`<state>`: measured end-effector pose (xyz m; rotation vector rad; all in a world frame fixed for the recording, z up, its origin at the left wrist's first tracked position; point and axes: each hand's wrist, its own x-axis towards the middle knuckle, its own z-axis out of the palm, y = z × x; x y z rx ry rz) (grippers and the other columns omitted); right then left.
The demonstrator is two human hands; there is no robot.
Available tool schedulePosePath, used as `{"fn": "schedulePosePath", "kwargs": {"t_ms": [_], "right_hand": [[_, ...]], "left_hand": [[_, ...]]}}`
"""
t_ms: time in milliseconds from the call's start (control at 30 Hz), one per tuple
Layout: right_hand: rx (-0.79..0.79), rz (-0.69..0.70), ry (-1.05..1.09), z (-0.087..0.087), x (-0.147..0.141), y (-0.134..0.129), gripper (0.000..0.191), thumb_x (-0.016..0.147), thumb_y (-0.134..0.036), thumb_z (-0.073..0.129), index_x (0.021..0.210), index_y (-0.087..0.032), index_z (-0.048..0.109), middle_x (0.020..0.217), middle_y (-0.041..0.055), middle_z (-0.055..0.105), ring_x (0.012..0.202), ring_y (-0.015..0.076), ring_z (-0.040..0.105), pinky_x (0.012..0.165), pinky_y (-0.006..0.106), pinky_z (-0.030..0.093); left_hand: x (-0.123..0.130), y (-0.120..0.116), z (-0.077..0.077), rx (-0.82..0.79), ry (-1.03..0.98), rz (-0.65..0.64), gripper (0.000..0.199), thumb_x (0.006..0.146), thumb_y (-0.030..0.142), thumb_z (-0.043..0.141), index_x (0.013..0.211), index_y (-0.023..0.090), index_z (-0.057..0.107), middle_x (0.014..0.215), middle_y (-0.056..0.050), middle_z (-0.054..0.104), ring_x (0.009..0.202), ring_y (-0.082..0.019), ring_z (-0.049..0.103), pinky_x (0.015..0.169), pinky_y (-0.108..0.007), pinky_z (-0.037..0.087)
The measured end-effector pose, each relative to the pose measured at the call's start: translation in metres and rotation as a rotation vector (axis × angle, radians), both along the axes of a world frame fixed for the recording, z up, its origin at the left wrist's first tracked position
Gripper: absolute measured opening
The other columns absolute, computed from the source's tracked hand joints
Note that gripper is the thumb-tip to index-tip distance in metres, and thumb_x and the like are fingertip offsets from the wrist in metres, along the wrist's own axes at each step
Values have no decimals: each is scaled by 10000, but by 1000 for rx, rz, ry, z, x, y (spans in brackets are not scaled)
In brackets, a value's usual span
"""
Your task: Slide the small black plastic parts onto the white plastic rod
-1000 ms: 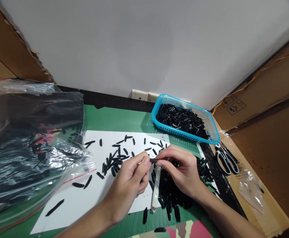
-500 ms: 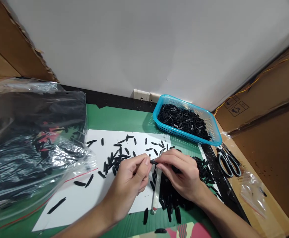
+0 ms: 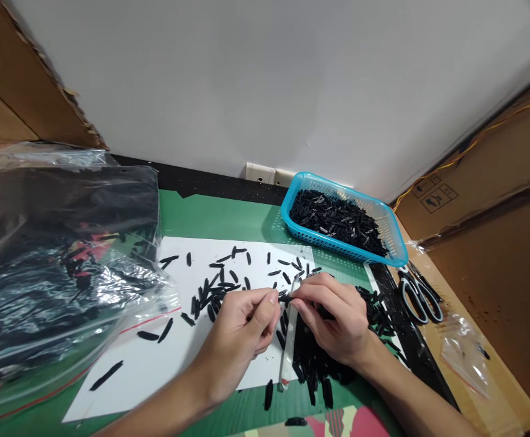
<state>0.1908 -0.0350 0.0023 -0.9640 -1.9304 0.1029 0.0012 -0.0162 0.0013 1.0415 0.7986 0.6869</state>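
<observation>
A small black piece [image 3: 285, 298] is pinched at one end by my left hand [image 3: 249, 325] and at the other by my right hand [image 3: 333, 312], over a white sheet [image 3: 156, 370]. Both hands are closed, with the piece spanning the short space between their fingertips. Several similar black pieces lie scattered on the sheet to the left and beyond the hands. Under and beside my right hand is a dense black pile [image 3: 315, 358]. Between the hands, a narrow whitish strip [image 3: 287, 358] lies along the pile's left edge.
A blue basket [image 3: 344, 243] full of black pieces stands at the back right. Scissors [image 3: 417, 297] and a small clear bag [image 3: 465, 355] lie on the right. On the left, a large clear plastic bag [image 3: 65, 261] covers part of the green surface [image 3: 201, 212]. Cardboard flanks both sides.
The fingertips of my two hands have moved slightly apart, so more of the black piece shows between them. Both hands still hold it.
</observation>
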Motion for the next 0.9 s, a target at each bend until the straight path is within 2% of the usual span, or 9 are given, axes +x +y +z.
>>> {"fn": "schedulePosePath", "kwargs": {"t_ms": [133, 233, 300, 367, 400, 500, 600, 733, 900], "right_hand": [[112, -38, -109, 6, 8, -2, 96, 1006, -132, 608, 1030, -198, 674, 810, 66, 715, 693, 180, 667, 587, 299, 531], [305, -95, -184, 18, 26, 5, 153, 957, -132, 685, 1086, -214, 691, 814, 48, 700, 726, 194, 660, 644, 324, 552], [368, -299, -139, 28, 39, 17, 222, 941, -114, 714, 1118, -248, 705, 888, 50, 700, 806, 214, 668, 711, 352, 560], [269, -511, -142, 36, 50, 29, 199, 962, -180, 736, 1141, -265, 721, 1060, 87, 697, 942, 256, 672, 805, 416, 567], [215, -551, -151, 39, 52, 34, 183, 967, -219, 748, 1144, -258, 727, 1115, 103, 684, 1003, 277, 669, 847, 446, 567], [122, -429, -159, 35, 50, 36, 149, 980, -213, 742, 1127, -217, 724, 1111, 110, 673, 1023, 270, 673, 869, 431, 572], [46, -166, -177, 23, 33, 22, 120, 988, -136, 714, 1092, -196, 711, 1044, 94, 691, 940, 224, 677, 815, 361, 567], [-175, 171, -151, 11, 6, 4, 114, 1013, -164, 690, 1121, -177, 723, 1003, 87, 704, 889, 203, 665, 774, 332, 550], [-392, 280, -41, 11, -8, -3, 158, 1019, -196, 698, 1169, -191, 746, 1038, 76, 714, 975, 201, 667, 871, 330, 541]], "left_hand": [[-3, 2, 0, -155, -21, -95, 554, 987, 625, 560, 651, 185, 530, 464, 90, 291, 409, -48, 189, 406, -190, 115], [-5, 5, 2, -238, -42, -72, 478, 1007, 572, 522, 714, 195, 548, 457, 96, 299, 404, -56, 175, 398, -187, 121], [-6, 6, 3, -247, -57, -46, 446, 1017, 560, 501, 749, 205, 542, 459, 99, 306, 409, -61, 161, 395, -181, 109], [-6, 5, 4, -243, -64, -25, 429, 1022, 563, 483, 777, 215, 534, 461, 102, 310, 413, -65, 157, 390, -174, 99], [-6, 4, 4, -243, -60, -21, 423, 1023, 568, 474, 793, 218, 533, 464, 104, 314, 413, -66, 159, 387, -170, 99], [-6, 1, 3, -253, -36, -20, 411, 1027, 591, 453, 849, 228, 526, 477, 107, 332, 417, -67, 170, 382, -157, 112], [-4, 0, 3, -216, -29, -27, 413, 1035, 632, 416, 939, 245, 524, 476, 113, 340, 406, -70, 175, 377, -153, 124], [-2, -1, 4, -167, -29, -15, 489, 1023, 729, 358, 1112, 273, 509, 498, 115, 379, 405, -80, 222, 380, -146, 176], [-1, -3, 8, -98, -14, -6, 551, 1023, 757, 329, 1202, 274, 524, 576, 101, 402, 431, -82, 292, 391, -153, 225]]}}
